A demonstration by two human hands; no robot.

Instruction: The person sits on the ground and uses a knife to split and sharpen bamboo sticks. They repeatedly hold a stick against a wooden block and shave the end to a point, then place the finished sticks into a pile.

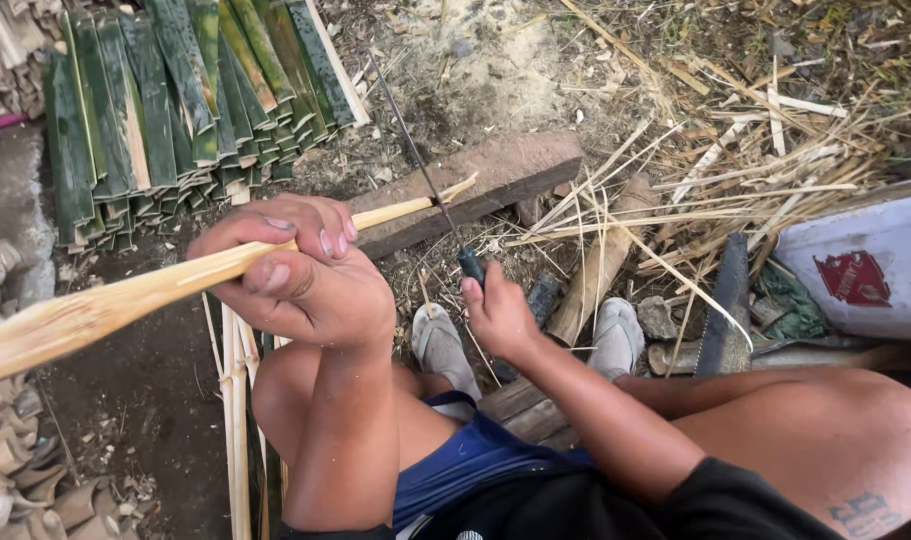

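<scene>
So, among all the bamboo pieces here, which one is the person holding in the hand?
The long pale bamboo strip, gripped by the left hand and lifted above the ground. The green bamboo slats lie stacked on the ground, untouched.

Pale tan split bamboo strip (126, 300) crosses the near left, and glossy dark green bamboo slats (166, 110) with cream edges stack far left. Right, there's a white plastic container (866, 270) with a red patch, and grey rubber sandals (446, 350) over blue shorts (476, 455).

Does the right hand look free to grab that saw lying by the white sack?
Probably not yet: the right hand grips a knife handle, blade against the bamboo strip. The saw lies uncovered beside the right foot.
</scene>
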